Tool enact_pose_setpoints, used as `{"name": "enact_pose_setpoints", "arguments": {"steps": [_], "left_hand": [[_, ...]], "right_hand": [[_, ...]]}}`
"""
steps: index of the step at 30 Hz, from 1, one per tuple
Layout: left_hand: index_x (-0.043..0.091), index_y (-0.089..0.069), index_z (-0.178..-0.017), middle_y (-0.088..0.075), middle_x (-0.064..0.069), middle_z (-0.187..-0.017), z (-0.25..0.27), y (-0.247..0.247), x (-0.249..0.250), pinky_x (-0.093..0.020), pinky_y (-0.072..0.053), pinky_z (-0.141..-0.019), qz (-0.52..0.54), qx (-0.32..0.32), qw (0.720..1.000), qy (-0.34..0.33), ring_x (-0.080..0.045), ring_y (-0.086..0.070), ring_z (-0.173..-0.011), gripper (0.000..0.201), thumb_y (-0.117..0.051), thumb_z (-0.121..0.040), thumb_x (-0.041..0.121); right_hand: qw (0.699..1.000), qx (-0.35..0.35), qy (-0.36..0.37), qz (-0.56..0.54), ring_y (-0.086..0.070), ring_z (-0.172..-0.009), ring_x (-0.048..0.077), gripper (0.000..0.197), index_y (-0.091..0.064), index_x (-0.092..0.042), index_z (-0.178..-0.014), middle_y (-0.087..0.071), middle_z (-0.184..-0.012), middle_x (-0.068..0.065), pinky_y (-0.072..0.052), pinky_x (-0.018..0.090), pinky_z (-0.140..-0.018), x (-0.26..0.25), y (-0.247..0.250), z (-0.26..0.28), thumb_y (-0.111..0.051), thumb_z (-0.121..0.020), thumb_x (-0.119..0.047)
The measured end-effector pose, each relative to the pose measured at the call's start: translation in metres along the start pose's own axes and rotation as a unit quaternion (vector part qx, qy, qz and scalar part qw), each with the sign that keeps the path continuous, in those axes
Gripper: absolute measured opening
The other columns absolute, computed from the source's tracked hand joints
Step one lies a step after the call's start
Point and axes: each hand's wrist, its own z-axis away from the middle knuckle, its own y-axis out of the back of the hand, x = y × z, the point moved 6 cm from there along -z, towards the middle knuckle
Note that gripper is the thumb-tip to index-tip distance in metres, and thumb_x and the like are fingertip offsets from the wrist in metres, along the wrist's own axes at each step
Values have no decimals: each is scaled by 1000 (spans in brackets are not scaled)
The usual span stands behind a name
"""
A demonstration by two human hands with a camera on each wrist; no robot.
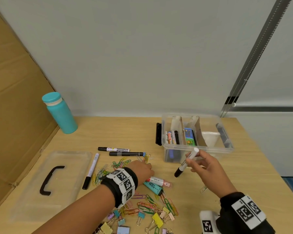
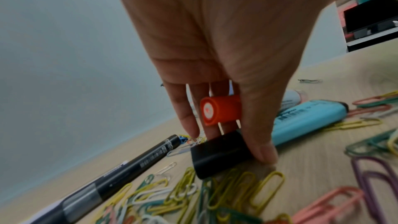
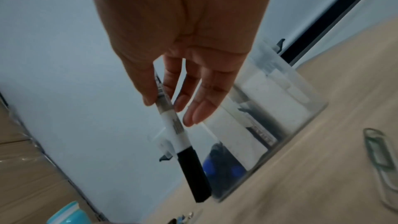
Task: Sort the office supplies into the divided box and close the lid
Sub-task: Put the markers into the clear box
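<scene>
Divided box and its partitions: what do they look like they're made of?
Divided box: clear, glossy plastic by the look; the markers inside show through its wall. Partitions: probably cardboard, matte brown with pale faces and uneven tops. Lid on the table: the same clear plastic, with a black handle.

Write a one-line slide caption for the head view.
Right hand holds a white marker before the divided box; left hand reaches into scattered paper clips.

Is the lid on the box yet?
No, the clear lid with its black handle lies flat on the table, left of the open divided box.
</scene>
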Motion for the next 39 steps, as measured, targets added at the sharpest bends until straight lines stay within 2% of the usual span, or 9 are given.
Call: {"name": "enact_pose_setpoints", "arguments": {"steps": [11, 14, 17, 20, 24, 28, 31, 35, 39], "left_hand": [[16, -46, -133, -51, -7, -128, 26, -16, -24, -40, -46, -93, 148, 50, 985, 75, -29, -52, -113, 39, -49, -94, 16], [19, -41, -138, -50, -5, -130, 35, -17, -31, -39, -45, -95, 183, 85, 975, 92, -26, -51, -116, 41, -45, -96, 22], [22, -40, -137, -49, -1, -131, 43, -17, -39, -37, -44, -95, 222, 113, 962, 113, -23, -51, -115, 40, -43, -98, 24], [23, -41, -135, -48, 1, -129, 51, -17, -45, -32, -44, -88, 277, 154, 941, 116, -21, -54, -108, 36, -41, -98, 24], [23, -44, -128, -43, 6, -112, 62, -15, -50, -21, -41, -74, 384, 213, 891, 113, -11, -51, -83, 30, -44, -98, 28], [23, -46, -120, -49, 5, -99, 62, -1, -51, -24, -46, -80, 514, 250, 816, 86, -10, -52, -86, 25, -45, -97, 33], [20, -46, -127, -58, -9, -114, 55, 21, -41, -28, -56, -82, 664, 254, 703, 33, -19, -60, -104, 30, -46, -97, 24], [16, -48, -127, -60, -11, -115, 39, 49, -28, -28, -57, -78, 738, 283, 612, 8, -11, -64, -97, 30, -45, -97, 12], [21, -48, -125, -60, -4, -103, 29, 64, -19, -26, -57, -74, 718, 307, 624, 7, -7, -62, -86, 28, -45, -98, 14]], "right_hand": [[997, 25, 69, -14, -67, -91, 6, 16, -41, -17, -114, -64, -103, -6, -58, 22, -72, -90, 7, -61, -33, -101, -23], [994, 77, 14, 76, -66, -85, 19, 22, -37, -14, -119, -63, -95, 5, -59, 35, -73, -79, -2, -103, -33, -102, -28], [972, 13, -69, 225, -63, -85, 26, 28, -36, -7, -126, -61, -95, 9, -55, 39, -79, -61, -28, -133, -36, -101, -21], [935, -80, -111, 328, -57, -110, 32, 41, -30, -4, -138, -56, -126, 18, -44, 35, -86, -55, -44, -140, -38, -99, -12], [961, -42, -56, 267, -57, -113, 26, 37, -43, -11, -136, -55, -131, 12, -45, 35, -96, -59, -35, -128, -36, -100, -15], [987, 10, 66, 143, -63, -88, 8, 21, -57, -23, -115, -61, -108, -7, -57, 31, -80, -65, -25, -86, -45, -97, -20], [986, -70, 84, 124, -62, -85, 5, 19, -57, -27, -111, -59, -101, -13, -57, 26, -74, -62, -36, -50, -50, -94, -22], [980, -193, 34, 46, -66, -85, 12, 35, -50, -32, -121, -60, -101, -12, -59, 34, -76, -48, -59, -24, -63, -88, -28], [983, -176, 5, -62, -70, -83, 17, 43, -43, -23, -128, -66, -104, 2, -59, 34, -75, -44, -62, -21, -62, -90, -16]]}}
